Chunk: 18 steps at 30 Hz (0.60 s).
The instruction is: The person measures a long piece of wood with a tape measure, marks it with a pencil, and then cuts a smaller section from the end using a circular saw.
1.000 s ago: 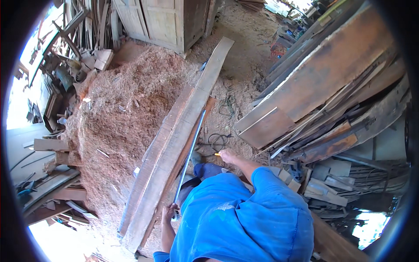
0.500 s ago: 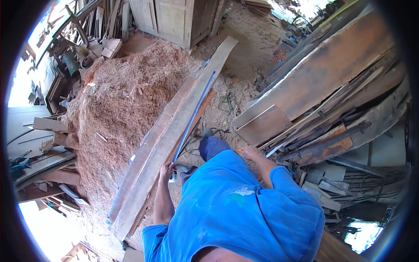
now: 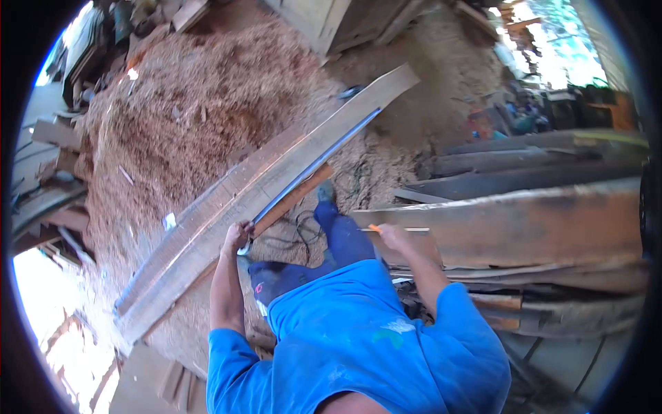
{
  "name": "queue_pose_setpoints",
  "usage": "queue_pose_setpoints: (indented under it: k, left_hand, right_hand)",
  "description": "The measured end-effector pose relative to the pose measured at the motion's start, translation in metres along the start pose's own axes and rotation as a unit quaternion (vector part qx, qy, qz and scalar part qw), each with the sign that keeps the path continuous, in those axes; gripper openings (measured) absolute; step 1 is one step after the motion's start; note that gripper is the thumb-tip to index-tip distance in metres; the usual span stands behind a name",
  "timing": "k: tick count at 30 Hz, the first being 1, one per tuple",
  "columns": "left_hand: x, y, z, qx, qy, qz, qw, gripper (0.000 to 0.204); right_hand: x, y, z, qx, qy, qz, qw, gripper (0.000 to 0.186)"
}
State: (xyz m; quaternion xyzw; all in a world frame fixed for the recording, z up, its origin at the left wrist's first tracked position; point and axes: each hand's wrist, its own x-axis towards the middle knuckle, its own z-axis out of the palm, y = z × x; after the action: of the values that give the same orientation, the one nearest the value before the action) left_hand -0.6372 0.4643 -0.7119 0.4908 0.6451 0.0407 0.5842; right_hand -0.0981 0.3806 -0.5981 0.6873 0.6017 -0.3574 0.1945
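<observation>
Long pale planks [image 3: 276, 183] lie diagonally over the shavings, with a reddish-brown board [image 3: 293, 196] along their right side. A thin blue-silver strip [image 3: 317, 155], apparently a tape-measure blade, runs along the top plank. My left hand [image 3: 240, 234] is closed at the strip's near end, on what looks like a small silver tape measure [image 3: 245, 247], partly hidden by my fingers. My right hand [image 3: 392, 239] grips a thin orange stick [image 3: 374, 228], perhaps a pencil, out to the right of the planks, over my leg and near the stacked boards.
A heap of wood shavings [image 3: 165, 103] spreads at the left, with offcuts [image 3: 58, 134] beyond. A wooden cabinet [image 3: 331, 21] stands at the top. Stacked boards [image 3: 503, 228] fill the right side. A dark cable [image 3: 300, 228] lies by my feet [image 3: 325, 193].
The blue strip now reaches farther toward the planks' far end. My left hand has risen along the plank. My view has swung round, so planks and stacked boards appear turned clockwise.
</observation>
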Motion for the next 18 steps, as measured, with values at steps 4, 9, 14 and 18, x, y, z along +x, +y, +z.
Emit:
queue_pose_setpoints:
  k: [4, 9, 14, 18]
  left_hand:
    - [0.029, 0.028, 0.01, 0.01, -0.009, -0.034, 0.999, 0.031]
    - [0.042, 0.047, 0.019, 0.043, -0.022, -0.005, 0.999, 0.032]
    - [0.046, 0.048, 0.029, 0.032, -0.023, 0.032, 0.999, 0.032]
    - [0.052, 0.045, 0.036, 0.009, -0.041, 0.028, 0.999, 0.031]
  right_hand:
    - [0.061, 0.069, -0.035, 0.06, 0.094, -0.039, 0.993, 0.033]
    - [0.078, 0.097, -0.066, 0.05, 0.065, -0.016, 0.996, 0.03]
    - [0.072, 0.075, -0.064, 0.069, 0.006, -0.002, 0.998, 0.032]
    - [0.068, 0.058, -0.055, 0.029, -0.026, -0.062, 0.997, 0.032]
